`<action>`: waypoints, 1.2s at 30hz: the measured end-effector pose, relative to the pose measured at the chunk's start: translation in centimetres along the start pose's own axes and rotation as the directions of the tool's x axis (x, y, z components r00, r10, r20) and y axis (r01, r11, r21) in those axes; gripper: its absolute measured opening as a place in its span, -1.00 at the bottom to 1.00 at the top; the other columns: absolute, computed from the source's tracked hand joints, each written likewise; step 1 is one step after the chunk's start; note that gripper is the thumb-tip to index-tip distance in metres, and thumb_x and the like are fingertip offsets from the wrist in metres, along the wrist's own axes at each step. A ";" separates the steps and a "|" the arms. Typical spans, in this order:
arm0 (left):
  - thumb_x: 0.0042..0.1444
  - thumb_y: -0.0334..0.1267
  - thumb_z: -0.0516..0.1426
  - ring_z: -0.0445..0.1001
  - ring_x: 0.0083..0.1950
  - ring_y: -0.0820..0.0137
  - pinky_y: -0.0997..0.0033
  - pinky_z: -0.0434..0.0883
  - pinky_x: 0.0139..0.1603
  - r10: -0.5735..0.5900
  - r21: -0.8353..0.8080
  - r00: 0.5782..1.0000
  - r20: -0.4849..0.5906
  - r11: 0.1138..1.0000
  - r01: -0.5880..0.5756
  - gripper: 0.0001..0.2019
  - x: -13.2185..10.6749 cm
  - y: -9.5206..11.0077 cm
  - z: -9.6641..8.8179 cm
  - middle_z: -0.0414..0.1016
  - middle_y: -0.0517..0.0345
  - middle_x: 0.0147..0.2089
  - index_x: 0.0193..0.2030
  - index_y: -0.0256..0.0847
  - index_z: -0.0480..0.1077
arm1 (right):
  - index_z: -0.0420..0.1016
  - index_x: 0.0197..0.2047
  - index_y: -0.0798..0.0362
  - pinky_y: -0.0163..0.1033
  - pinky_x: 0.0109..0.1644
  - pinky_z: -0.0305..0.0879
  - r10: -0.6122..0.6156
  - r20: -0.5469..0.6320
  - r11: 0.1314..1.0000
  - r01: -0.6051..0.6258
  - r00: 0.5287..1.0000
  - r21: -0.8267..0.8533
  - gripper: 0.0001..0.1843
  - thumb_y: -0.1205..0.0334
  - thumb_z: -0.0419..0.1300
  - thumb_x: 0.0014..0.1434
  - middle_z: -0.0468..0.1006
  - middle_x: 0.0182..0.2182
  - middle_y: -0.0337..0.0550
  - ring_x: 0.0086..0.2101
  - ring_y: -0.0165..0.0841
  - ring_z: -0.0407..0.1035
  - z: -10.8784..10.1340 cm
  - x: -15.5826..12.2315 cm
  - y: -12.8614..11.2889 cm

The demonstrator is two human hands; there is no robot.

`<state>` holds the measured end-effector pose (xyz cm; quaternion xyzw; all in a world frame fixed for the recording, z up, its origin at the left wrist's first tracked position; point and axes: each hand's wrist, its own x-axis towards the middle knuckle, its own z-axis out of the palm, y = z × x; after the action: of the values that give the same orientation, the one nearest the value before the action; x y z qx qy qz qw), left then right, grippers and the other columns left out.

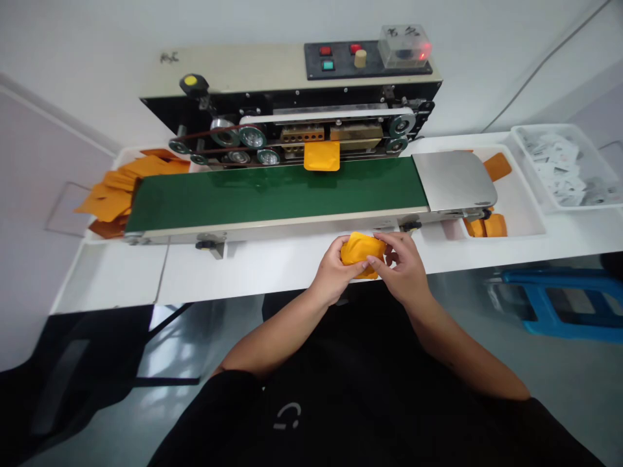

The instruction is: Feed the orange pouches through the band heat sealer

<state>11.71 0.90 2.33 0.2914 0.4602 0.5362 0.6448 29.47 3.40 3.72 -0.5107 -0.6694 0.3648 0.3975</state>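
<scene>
White bench [233, 275] in view, and an orange pouch [357, 254], plump and creased, is being held at six o'clock from the green conveyor belt [272, 194]. It is clasped by the curled fingers of the left hand [333, 271] and right hand [402, 269], its lower edge partly hidden. A second pouch [322, 156] is seen at the belt's twelve o'clock.
</scene>
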 end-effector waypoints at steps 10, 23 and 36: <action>-0.16 -0.11 0.64 0.61 0.07 0.14 0.18 0.54 0.11 -0.009 0.019 0.999 0.053 1.000 0.008 -0.22 0.2 -0.2 -0.9 0.61 0.03 0.08 0.19 -0.10 0.47 | 0.58 0.00 -0.15 -0.04 -0.09 0.42 0.013 0.009 1.000 -0.013 1.000 -0.003 -0.72 0.12 0.44 0.22 0.56 -0.13 -0.16 -0.25 -0.23 0.37 -0.7 1.1 0.1; -0.03 -0.12 0.58 0.61 0.01 0.19 0.21 0.57 0.06 0.047 0.049 0.997 0.059 0.998 -0.050 -0.39 0.4 0.4 -1.6 0.61 0.04 0.05 0.14 -0.11 0.51 | 0.56 0.29 -0.19 -0.10 -0.09 0.63 0.196 0.192 0.894 -0.256 0.962 0.367 -0.34 0.04 0.54 0.15 0.65 -0.10 -0.15 -0.14 -0.23 0.61 -2.8 1.5 -0.9; -0.09 -0.13 0.59 0.60 -0.02 0.27 0.33 0.59 -0.01 0.057 0.025 0.997 -0.045 0.998 -0.055 -0.34 0.5 0.4 -2.5 0.61 0.08 0.00 0.12 -0.13 0.48 | 0.33 0.52 -0.27 -0.28 -0.49 0.45 0.205 0.130 0.854 -0.242 0.970 0.461 0.02 0.12 0.62 0.08 0.71 -0.14 -0.24 -0.54 -0.42 0.52 -7.9 6.3 -2.4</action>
<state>9.23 1.18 1.52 0.2994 0.4728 0.5552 0.6154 34.61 9.70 10.14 -0.4580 -0.5106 0.5801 0.4393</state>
